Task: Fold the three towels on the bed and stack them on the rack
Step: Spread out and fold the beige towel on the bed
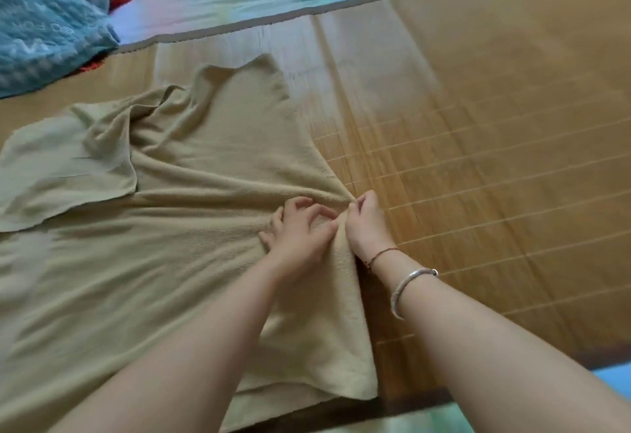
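With both hands, the left hand [300,234] and right hand [367,224], pinching the beige towel [177,227] at its edge by the bamboo mat [478,159], uneven pulling could skew the fold.

Bare forearms; silver bangle [406,291] and red string bracelet [382,255] on right wrist.

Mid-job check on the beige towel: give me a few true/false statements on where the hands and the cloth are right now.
1. Both hands are at the beige towel's right edge. True.
2. The right hand pinches the towel edge. True.
3. The towel is neatly folded. False: it lies spread and rumpled on the bamboo mat.
4. The left hand holds the blue cloth. False: the blue cloth lies untouched at far left.
5. The right wrist wears a silver bracelet. True.
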### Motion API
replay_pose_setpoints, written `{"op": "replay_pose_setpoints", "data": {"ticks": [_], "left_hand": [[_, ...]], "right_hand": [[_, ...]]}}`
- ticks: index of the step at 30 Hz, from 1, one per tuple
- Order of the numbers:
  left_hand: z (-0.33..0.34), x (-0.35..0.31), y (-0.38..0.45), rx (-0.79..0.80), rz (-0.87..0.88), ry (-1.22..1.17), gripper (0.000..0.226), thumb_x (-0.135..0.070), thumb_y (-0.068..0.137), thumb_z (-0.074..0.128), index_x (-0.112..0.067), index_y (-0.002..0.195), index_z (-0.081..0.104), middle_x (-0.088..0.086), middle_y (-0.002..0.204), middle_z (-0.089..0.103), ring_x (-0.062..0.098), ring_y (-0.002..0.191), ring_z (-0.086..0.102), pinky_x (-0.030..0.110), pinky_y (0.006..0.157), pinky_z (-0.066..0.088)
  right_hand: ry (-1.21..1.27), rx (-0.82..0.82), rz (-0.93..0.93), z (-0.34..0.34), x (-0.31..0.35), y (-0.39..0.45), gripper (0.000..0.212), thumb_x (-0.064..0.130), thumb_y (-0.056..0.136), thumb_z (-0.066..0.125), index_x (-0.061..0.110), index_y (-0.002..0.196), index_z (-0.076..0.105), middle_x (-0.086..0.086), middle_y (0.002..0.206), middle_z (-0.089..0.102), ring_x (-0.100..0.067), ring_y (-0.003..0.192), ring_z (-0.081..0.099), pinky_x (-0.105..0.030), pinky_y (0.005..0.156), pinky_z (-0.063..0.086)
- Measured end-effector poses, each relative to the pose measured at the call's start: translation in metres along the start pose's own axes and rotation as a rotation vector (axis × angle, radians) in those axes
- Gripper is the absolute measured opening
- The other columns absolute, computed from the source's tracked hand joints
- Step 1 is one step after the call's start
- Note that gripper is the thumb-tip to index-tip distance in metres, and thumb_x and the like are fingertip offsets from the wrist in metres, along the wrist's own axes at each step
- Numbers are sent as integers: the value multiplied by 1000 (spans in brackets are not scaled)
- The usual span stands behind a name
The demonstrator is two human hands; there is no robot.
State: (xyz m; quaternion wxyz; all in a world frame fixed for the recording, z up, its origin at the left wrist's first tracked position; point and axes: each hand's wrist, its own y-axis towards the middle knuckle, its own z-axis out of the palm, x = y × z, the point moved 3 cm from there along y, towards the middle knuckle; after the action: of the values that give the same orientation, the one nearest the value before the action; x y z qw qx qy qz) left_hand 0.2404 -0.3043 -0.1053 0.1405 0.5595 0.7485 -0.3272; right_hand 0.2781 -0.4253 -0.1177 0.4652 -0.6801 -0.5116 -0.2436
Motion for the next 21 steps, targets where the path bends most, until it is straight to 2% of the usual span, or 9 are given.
{"op": "replay_pose_setpoints", "data": {"ticks": [3, 5, 7, 9, 11, 14, 16, 19, 21], "left_hand": [[47, -77, 15, 74, 93, -89, 19, -49, 89, 53, -52, 107, 59, -14, 145, 31, 19, 142, 15, 59, 112, 7], [89, -140, 25, 181, 167, -152, 24, -53, 82, 55, -56, 106, 57, -13, 148, 33, 19, 144, 16, 60, 114, 6], [106, -169, 28, 276, 200, -254, 30, -54, 74, 55, -57, 104, 56, -13, 146, 37, 16, 141, 26, 57, 115, 15], [128, -205, 26, 336, 234, -371, 30, -35, 85, 60, -42, 114, 58, -10, 142, 42, 16, 132, 42, 48, 112, 31], [139, -226, 21, 289, 250, -398, 36, -15, 91, 56, -27, 125, 55, -6, 141, 42, 20, 128, 45, 40, 108, 38], [135, -214, 19, 66, 228, -114, 46, -14, 91, 55, -21, 135, 48, -2, 150, 34, 21, 140, 31, 38, 116, 25], [134, -195, 13, 8, 191, 127, 55, -27, 92, 55, -27, 144, 36, -5, 158, 21, 23, 147, 12, 46, 119, 13], [132, -174, -4, -42, 85, 216, 71, -43, 92, 54, -32, 151, 17, -10, 161, -3, 23, 148, -7, 53, 118, 1], [126, -162, -8, -99, 18, 254, 84, -52, 89, 54, -30, 152, 4, -9, 159, -14, 24, 147, -14, 54, 115, -4]], "right_hand": [[-29, -85, -1, -86, -28, 35, 5, 15, 98, 39, 12, 96, 42, -6, 92, 52, -26, 87, 49, -33, 77, 38], [-64, -158, -5, -165, -53, 56, 5, 15, 97, 42, 12, 95, 44, -6, 92, 53, -25, 89, 50, -34, 82, 40], [-53, -179, 25, -207, -68, 66, 7, 17, 97, 44, 11, 94, 48, -3, 88, 52, -22, 86, 49, -31, 79, 39], [-47, -167, 110, -256, -88, 66, 18, 22, 98, 43, 9, 90, 54, -1, 81, 52, -19, 76, 47, -29, 74, 36], [126, -67, 278, -290, -110, 58, 29, 21, 98, 37, 10, 78, 55, 0, 68, 49, -16, 60, 44, -31, 64, 37], [446, 199, 480, -308, -129, 31, 30, 14, 102, 33, 7, 84, 55, -1, 58, 47, -11, 44, 47, -25, 46, 45], [496, 325, 515, -310, -134, 19, 27, 14, 102, 36, 1, 97, 59, -4, 68, 56, -10, 48, 57, -22, 48, 51], [319, 384, 471, -300, -139, 18, 38, 38, 95, 53, 6, 113, 63, -5, 101, 67, -15, 89, 63, -31, 77, 51], [276, 411, 467, -286, -134, 20, 47, 53, 91, 52, 14, 115, 64, -5, 110, 67, -18, 98, 61, -32, 75, 49]]}}
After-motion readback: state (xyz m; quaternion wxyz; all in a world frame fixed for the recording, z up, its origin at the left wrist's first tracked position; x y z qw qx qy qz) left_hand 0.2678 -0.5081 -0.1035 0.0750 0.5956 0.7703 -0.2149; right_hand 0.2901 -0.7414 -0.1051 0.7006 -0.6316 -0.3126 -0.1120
